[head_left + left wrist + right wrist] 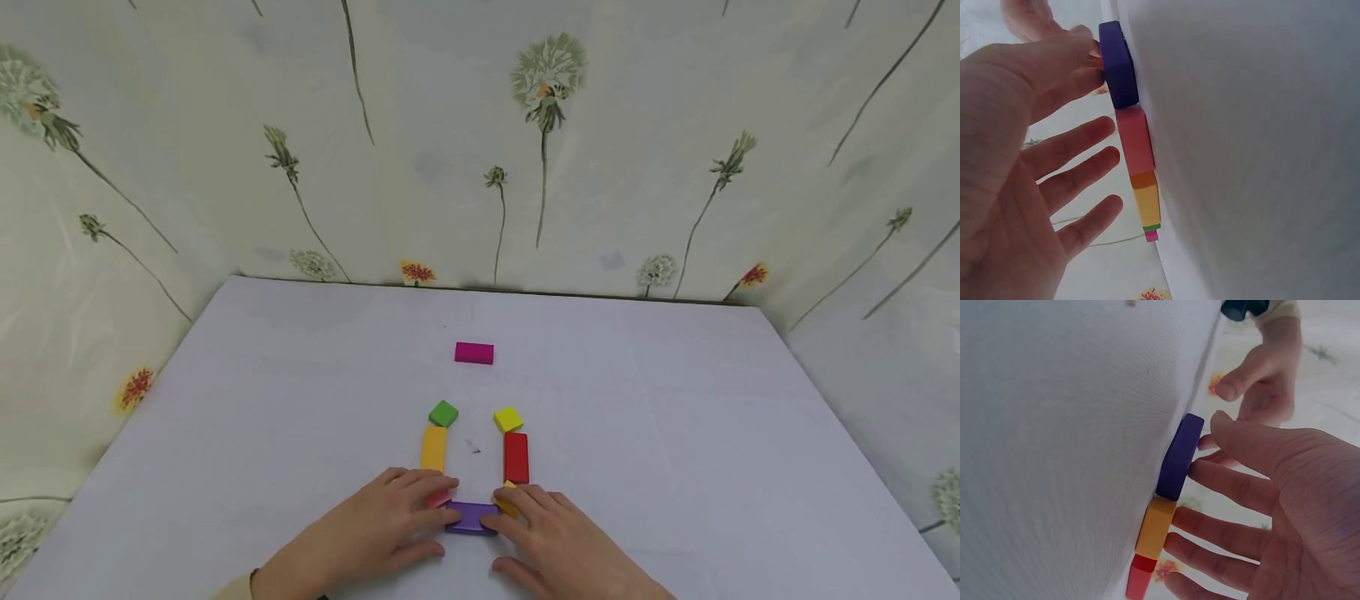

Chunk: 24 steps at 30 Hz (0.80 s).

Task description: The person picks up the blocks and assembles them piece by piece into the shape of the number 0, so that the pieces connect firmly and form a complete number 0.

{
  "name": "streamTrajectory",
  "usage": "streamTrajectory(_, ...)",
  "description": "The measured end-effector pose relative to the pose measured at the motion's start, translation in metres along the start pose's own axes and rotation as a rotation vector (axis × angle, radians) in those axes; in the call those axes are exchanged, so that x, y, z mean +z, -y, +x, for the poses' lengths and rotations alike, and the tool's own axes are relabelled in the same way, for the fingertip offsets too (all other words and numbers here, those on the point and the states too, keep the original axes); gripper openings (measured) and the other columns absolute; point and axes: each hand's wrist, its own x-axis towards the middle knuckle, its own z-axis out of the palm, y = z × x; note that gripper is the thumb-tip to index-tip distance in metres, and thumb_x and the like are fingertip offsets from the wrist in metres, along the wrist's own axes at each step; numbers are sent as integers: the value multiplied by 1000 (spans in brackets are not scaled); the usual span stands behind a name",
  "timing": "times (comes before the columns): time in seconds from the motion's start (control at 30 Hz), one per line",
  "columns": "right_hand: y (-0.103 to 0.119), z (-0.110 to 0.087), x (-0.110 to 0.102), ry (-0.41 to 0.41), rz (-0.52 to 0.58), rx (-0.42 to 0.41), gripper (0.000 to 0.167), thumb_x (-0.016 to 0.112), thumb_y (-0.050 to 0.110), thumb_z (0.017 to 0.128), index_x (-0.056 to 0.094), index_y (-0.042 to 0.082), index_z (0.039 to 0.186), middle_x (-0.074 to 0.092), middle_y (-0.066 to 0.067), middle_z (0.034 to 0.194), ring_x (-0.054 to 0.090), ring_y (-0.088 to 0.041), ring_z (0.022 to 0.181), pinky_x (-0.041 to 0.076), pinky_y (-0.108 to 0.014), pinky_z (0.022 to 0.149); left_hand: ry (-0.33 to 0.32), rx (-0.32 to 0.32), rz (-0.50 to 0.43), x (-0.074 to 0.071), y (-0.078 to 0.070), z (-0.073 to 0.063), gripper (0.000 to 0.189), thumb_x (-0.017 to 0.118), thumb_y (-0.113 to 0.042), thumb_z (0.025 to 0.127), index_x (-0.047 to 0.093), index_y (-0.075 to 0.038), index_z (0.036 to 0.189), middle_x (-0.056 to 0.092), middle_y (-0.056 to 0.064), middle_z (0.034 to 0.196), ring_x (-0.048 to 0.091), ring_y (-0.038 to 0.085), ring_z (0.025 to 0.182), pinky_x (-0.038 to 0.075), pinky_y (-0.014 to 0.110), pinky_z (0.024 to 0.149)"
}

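A purple block (471, 518) lies flat near the front of the table, between the two hands. At its left end, a fingertip of my left hand (382, 521) rests on it. The index finger of my right hand (558, 542) touches its right end. Both hands have their fingers spread and loosely extended. Beside the purple block on the left is a coral-pink block (1135, 140), partly covered by left fingers in the head view. An orange block (1156, 528) adjoins on the right, under the other fingers of the right hand.
A yellow-orange block (433, 447) and a green block (443, 413) continue the left side. On the right stand a red block (516, 457) and a yellow block (508, 419). A magenta block (475, 353) lies apart, farther back. Flowered cloth (427, 192) hangs behind the white table (675, 417).
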Motion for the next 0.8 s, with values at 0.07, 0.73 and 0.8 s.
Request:
streamTrajectory(0.07,0,1,0,-4,-9,-4,46,53,56,95,63,25,128,52,0,131,53,-19,113,48,-45,91,-13,4,18,1,-1,0,35,55,-44,98,64,-28,128,51,1,140,49,20,125,43,43,99)
streamTrajectory(0.73,-2,2,-1,19,-10,-4,47,52,56,95,62,26,129,52,1,132,52,-19,114,47,-46,93,59,-47,20,-1,-2,-2,44,71,-38,89,59,-32,132,51,-3,138,48,18,124,44,41,98)
streamTrajectory(0.8,-2,2,-2,11,-11,-6,45,54,55,95,63,26,129,53,1,132,53,-19,114,47,-46,93,57,-48,17,0,-2,-2,45,72,-38,89,60,-32,131,51,-3,137,48,18,124,45,41,98)
